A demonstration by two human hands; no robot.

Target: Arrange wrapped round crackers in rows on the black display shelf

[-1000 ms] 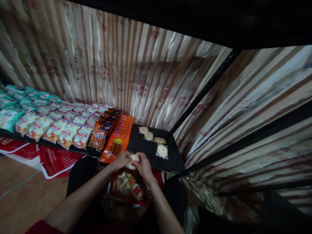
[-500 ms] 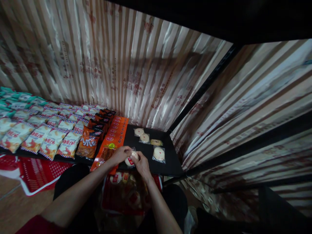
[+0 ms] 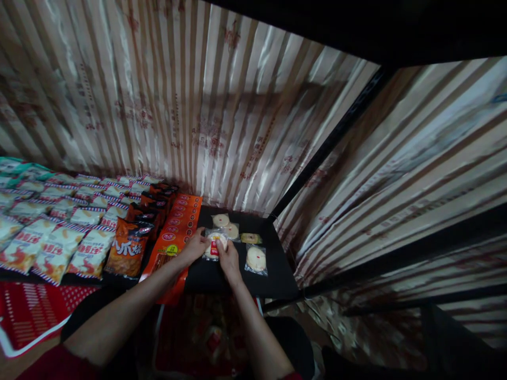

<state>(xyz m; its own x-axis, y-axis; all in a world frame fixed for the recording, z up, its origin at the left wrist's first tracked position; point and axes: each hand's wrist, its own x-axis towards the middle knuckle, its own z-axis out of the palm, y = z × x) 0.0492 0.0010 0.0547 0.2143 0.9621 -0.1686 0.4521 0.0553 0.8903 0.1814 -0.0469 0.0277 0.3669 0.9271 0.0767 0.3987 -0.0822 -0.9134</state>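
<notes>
Both of my hands pinch one small clear-wrapped round pastry packet (image 3: 215, 245) with a red label, low over the black shelf (image 3: 237, 277). My left hand (image 3: 195, 247) grips its left edge and my right hand (image 3: 228, 257) grips its lower right corner. Right behind it lie two round pastries in clear wrap, one at the back (image 3: 221, 220) and one beside it (image 3: 233, 231). A flat yellowish packet (image 3: 251, 238) and a larger round pastry packet (image 3: 256, 259) lie to the right.
Long orange snack packs (image 3: 175, 232) lie left of my hands, then dark orange bags (image 3: 127, 247) and rows of white-and-red snack bags (image 3: 55, 248). A striped shiny curtain (image 3: 190, 116) backs the shelf. A red bag with more packets (image 3: 206, 338) sits below the shelf edge.
My hands have lifted the pastry packet out of the red bag and carried it forward over the black shelf, towards the other pastries. The view has shifted left and down.
</notes>
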